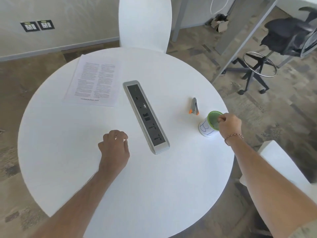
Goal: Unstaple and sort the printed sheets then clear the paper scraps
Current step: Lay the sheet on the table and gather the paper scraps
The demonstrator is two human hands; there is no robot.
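A stack of printed sheets lies flat at the far left of the round white table. An orange and grey staple remover rests at the right. Beside it stands a small green cup with a white paper label near the table's right edge. My right hand hovers over the cup's mouth with fingertips pinched together; whether anything is between them is too small to tell. My left hand rests on the table near the middle, fingers curled, holding nothing visible.
A grey power and socket strip runs diagonally across the table's centre. A white chair back stands at the far side, another white seat at the right. A black office chair sits on the floor beyond.
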